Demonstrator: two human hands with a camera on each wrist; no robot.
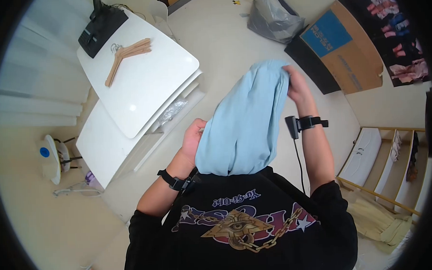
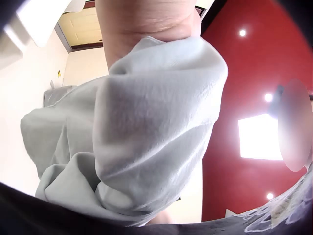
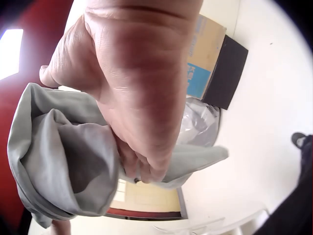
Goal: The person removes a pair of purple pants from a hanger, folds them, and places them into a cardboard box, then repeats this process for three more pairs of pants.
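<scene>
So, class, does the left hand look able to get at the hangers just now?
Probably not immediately: the left hand holds the light-blue cloth, and the hangers lie some way off on the white table, though nothing appears to block them.

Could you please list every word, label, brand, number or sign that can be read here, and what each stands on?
"Yu-Gi-Oh!": on the black shirt, upside down in the head view.
Large letters on the same shirt: partly covered by the printed design, not surely readable.
Lettering on the box, on its blue panel and brown side: too blurred to read.
</scene>
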